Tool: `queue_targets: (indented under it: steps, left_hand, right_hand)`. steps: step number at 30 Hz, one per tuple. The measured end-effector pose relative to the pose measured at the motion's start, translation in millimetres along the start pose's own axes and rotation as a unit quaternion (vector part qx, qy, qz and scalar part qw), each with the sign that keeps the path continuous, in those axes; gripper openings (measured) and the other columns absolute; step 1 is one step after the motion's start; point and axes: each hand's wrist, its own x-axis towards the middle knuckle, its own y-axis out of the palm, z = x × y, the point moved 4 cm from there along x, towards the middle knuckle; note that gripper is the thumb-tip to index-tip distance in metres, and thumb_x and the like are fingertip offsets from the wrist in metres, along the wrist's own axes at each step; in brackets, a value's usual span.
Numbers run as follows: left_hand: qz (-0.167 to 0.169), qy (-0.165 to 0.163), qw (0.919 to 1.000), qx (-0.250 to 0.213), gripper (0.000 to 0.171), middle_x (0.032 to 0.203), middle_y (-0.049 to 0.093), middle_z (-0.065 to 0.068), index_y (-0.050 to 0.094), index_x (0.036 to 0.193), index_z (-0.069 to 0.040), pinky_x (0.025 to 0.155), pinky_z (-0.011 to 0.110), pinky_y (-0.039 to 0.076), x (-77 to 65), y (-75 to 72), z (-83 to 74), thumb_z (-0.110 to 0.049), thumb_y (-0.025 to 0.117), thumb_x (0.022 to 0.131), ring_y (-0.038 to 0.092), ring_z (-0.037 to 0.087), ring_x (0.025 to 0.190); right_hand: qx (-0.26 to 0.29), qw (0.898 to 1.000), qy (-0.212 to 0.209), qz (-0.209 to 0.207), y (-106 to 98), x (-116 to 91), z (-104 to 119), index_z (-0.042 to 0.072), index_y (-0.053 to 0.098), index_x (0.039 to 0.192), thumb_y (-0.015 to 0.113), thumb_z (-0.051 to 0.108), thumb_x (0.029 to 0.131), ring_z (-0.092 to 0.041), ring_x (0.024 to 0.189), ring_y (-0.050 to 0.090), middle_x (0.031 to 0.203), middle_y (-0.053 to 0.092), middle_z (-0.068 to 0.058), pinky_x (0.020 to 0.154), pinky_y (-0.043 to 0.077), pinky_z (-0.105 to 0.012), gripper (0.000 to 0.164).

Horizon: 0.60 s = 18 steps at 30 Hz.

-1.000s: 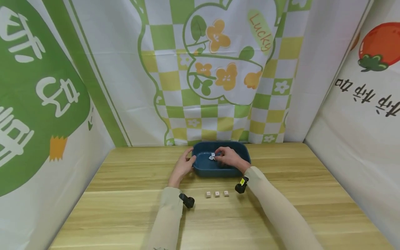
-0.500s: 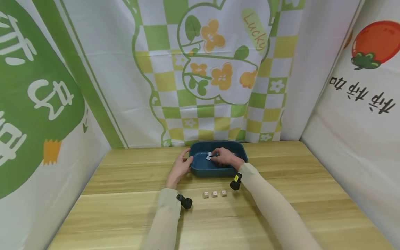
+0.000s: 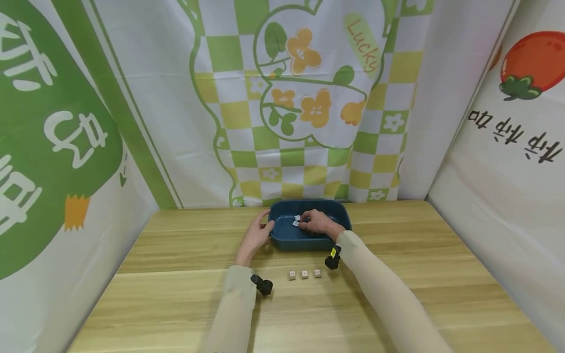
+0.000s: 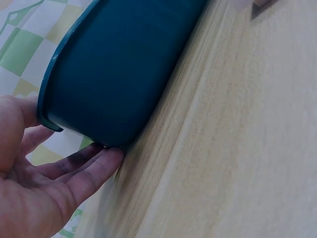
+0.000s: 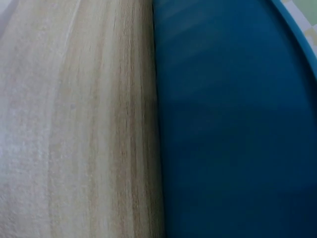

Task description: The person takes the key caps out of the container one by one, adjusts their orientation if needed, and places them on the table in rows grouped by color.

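Observation:
A dark blue rectangular tub [image 3: 289, 243] stands on the wooden table against the back cloth. My left hand [image 3: 256, 235] holds its left end; in the left wrist view, the thumb lies at the rim and the fingertips [image 4: 111, 158] touch the outer wall low down. My right hand [image 3: 319, 221] reaches inside the tub with bent fingers. Right at its fingertips are two small white cubes, a front one [image 3: 295, 223] and a back one [image 3: 297, 217]. I cannot tell whether the fingers pinch one. The right wrist view shows only table and the tub's outer wall [image 5: 237, 124].
In front of the tub, three small pale keycap-like cubes with marks on top stand in a row: left [image 3: 292, 275], middle [image 3: 304, 274] and right [image 3: 317, 273]. A patterned cloth [image 3: 304, 162] hangs behind the wooden table [image 3: 176, 294].
The right hand stays inside the tub, its fingers shifting slightly at the white cubes. A third bit of white by the thumb no longer shows. The left hand keeps its hold.

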Motion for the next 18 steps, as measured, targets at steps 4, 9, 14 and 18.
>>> queue_targets:
  steps: [4, 9, 14, 18]
  left_hand:
    - [0.0, -0.001, 1.0, 0.003, 0.05, 0.121, 0.058, 0.023, 0.037, 0.152, -0.025, 0.074, 0.035, 0.056, -0.3, -0.4, -0.5, -0.026, 0.051, 0.104, 0.064, 0.03, 0.098]
    - [0.0, -0.002, 1.0, 0.002, 0.05, 0.124, 0.057, 0.023, 0.037, 0.152, -0.025, 0.076, 0.036, 0.056, -1.0, 0.0, -1.6, -0.025, 0.05, 0.104, 0.064, 0.032, 0.101]
    - [-0.001, -0.004, 1.0, 0.004, 0.051, 0.124, 0.057, 0.024, 0.036, 0.152, -0.024, 0.076, 0.037, 0.057, -1.9, 0.6, -0.9, -0.026, 0.05, 0.104, 0.064, 0.032, 0.102]
    - [-0.001, -0.006, 1.0, 0.006, 0.05, 0.125, 0.057, 0.025, 0.037, 0.152, -0.024, 0.076, 0.037, 0.057, -2.6, 0.3, -1.8, -0.026, 0.05, 0.104, 0.064, 0.032, 0.102]
  right_hand:
    - [-0.01, 1.0, -0.005, -0.005, 0.5, 1.0, 0.2, 0.01, 0.067, 0.112, 0.061, 0.023, 0.098, -0.014, 0.064, 0.059, 0.08, 0.067, -0.005, 0.057, 0.046, -0.026, 0.02]
    - [-0.026, 0.999, -0.016, -0.011, 0.2, 0.2, 0.3, 0.01, 0.067, 0.109, 0.061, 0.02, 0.097, -0.015, 0.066, 0.056, 0.084, 0.065, -0.006, 0.059, 0.045, -0.027, 0.017]
    - [-0.029, 0.999, -0.028, -0.016, 0.0, -0.9, -0.7, 0.01, 0.068, 0.109, 0.061, 0.019, 0.096, -0.015, 0.065, 0.056, 0.085, 0.067, -0.006, 0.059, 0.045, -0.028, 0.017]
    - [-0.027, 0.999, -0.036, -0.03, -3.0, -3.0, 0.6, 0.009, 0.068, 0.11, 0.062, 0.019, 0.096, -0.015, 0.064, 0.056, 0.086, 0.067, -0.006, 0.059, 0.045, -0.028, 0.018]
